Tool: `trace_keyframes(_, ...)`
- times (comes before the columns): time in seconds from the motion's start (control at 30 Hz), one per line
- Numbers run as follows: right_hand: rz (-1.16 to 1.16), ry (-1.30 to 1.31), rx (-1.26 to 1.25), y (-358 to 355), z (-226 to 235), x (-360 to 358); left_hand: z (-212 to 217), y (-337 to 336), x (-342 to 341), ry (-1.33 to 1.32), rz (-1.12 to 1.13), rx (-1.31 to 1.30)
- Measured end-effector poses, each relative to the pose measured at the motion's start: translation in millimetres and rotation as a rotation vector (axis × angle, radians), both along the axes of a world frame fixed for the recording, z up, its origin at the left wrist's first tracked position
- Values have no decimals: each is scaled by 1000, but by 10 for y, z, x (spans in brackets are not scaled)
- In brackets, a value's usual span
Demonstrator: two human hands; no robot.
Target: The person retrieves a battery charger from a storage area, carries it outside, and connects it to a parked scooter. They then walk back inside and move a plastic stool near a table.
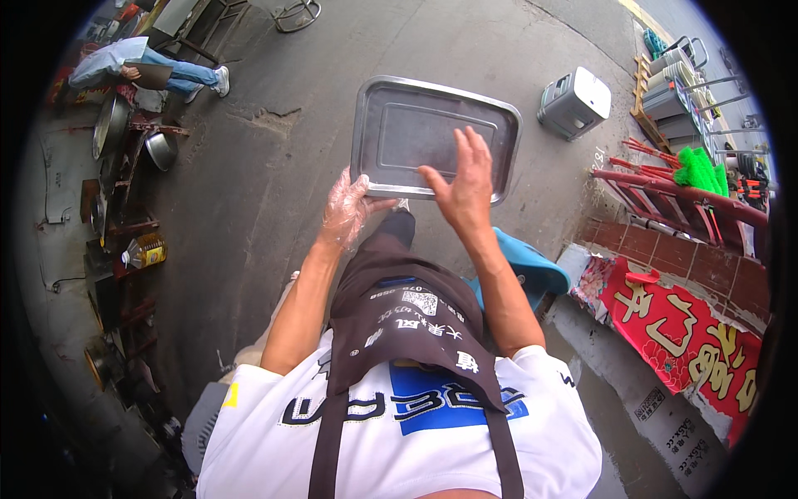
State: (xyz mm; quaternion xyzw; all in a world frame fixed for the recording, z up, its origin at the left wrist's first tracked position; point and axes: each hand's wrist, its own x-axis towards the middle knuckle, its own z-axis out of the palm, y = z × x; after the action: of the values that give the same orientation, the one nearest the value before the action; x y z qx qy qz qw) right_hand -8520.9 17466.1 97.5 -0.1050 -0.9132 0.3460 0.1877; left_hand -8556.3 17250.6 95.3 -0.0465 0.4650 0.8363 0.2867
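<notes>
A shallow rectangular metal tray with rounded corners and a raised rim is held out in front of me, above the pavement. Nothing lies in it. My left hand, in a clear plastic glove, grips the tray's near left corner, thumb up by the rim. Over the tray's near right part is my bare right hand, fingers stretched upward and thumb spread to the left. It holds nothing; whether it touches the tray I cannot tell. A dark apron hangs over my white shirt.
A light blue plastic chair stands close by my right arm. Farther right are a grey stool, green bristle brooms and a red banner. At left, metal shelving holds a bowl and an oil bottle. Another person stands far left.
</notes>
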Motion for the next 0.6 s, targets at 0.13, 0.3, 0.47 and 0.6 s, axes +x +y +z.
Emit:
trace_keyframes(0.13, -13, -68, 5, -302, 50, -1048, -56, 318, -926, 108, -8, -39)
trace_keyframes(0.3, -62, -146, 80, 140, 81, -2116, 23, 698, -1957, 101, 36, -52)
trace_keyframes(0.47, -330, -328, 263, 1605, -600, -2806, -264, 913, -2909, 129, 120, -29)
trace_keyframes(0.6, -395, -150, 189, 2631, -776, -3629, -240, 1315, -3531, 132, 201, -17)
